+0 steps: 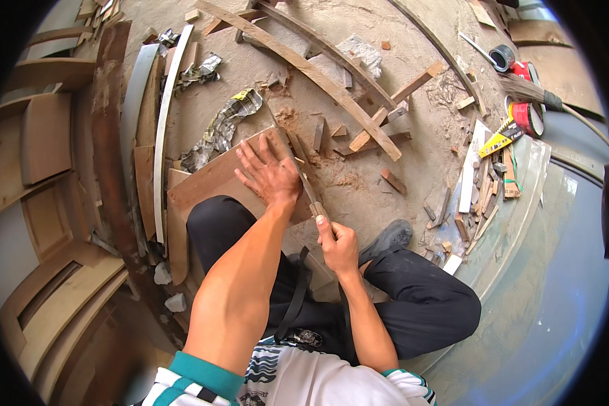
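Observation:
My left hand lies flat with its fingers spread, pressing on a brown wooden board beside my bent knee. My right hand is closed round the wooden handle of a handsaw. The narrow blade runs away from me along the board's right edge, close to my left hand. Loose sawdust lies on the ground just right of the blade. Part of the handle is hidden inside my right fist.
Long wooden strips cross the ground ahead. Crumpled foil-like sheeting lies beyond the board. At right are wood offcuts, a yellow-handled saw, a brush and red tins. Wooden furniture panels stand at left.

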The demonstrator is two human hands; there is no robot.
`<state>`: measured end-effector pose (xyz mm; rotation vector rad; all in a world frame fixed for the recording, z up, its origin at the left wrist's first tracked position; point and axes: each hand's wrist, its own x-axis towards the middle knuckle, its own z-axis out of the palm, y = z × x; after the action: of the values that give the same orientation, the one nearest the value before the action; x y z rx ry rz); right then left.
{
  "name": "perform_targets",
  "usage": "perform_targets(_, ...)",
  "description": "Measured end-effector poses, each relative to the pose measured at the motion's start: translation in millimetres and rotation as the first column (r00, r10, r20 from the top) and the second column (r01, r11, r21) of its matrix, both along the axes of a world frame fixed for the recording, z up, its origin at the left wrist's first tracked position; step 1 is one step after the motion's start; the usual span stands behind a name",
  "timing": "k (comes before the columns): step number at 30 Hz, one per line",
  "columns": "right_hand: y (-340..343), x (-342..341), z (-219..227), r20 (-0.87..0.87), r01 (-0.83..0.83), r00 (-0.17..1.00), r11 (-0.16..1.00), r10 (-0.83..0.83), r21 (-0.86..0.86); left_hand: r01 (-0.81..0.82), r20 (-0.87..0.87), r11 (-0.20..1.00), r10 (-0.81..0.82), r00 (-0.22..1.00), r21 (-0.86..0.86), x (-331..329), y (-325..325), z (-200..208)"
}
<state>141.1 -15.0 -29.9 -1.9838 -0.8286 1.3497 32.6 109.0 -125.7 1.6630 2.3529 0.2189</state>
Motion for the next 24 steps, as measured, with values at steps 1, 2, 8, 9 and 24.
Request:
perform_targets(1,-1.6,1.7,1.4,-0.007,-0.011,1.000,1.000,0.011,-0.015,0.002,-0.008,1.000,-0.002,1.000,-0.010,0.5,0.4,0.9)
perform_targets(2,-3.0,2.9,1.9,-0.012,-0.015,1.000,0.999,0.015,-0.034,0.004,-0.015,1.000,-0.004,1.000,-0.019,1.0,-1.0,2.7)
perform_targets(8,-2.8,0.3,4.5,0.018,-0.057,0.998,0.997,0.057,-0.045,-0.004,0.005,1.000,0.004,1.000,0.004,-1.8,-0.6,6.6)
perform_targets(9,-1.8,-0.5,5.6,0.018,-0.054,0.998,0.998,0.054,-0.042,-0.007,0.015,1.000,0.006,1.000,0.009,-2.4,-1.0,5.8)
perform_targets(24,-3.5,-5.0,-1.2,0.078,-0.049,0.996,0.999,0.050,-0.011,0.006,0.038,1.000,-0.005,0.999,-0.025,-2.3,-1.3,0.5)
